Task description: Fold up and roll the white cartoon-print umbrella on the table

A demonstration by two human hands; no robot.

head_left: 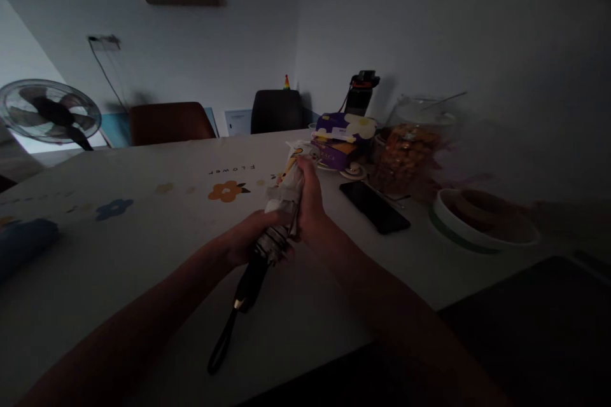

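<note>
Close to us, by the near edge of the table [143,248], the black handle [251,283] of a folded umbrella [281,203] sticks out toward us, and its loop strap [222,343] lies flat on the cloth. Our left hand [248,238] is wrapped around the umbrella just above the handle. Our right hand [310,200] is closed tight around the cloth part, higher up. The umbrella sits about in the middle of the table, tipped away from us.

We think the folding is mostly done. The cloth looks bunched and rolled in, but we cannot see if it is tied shut.

There is lots of open room on the left side of the table. On the right it is crowded: a black phone [375,206] is just beside our right hand, and a bowl [482,222] sits near the right edge. Farther back are a purple box [341,137], a glass jar [410,146] and a dark bottle [360,92] near the far edge. Behind the table stand two chairs [169,122] and a fan [50,111].
</note>
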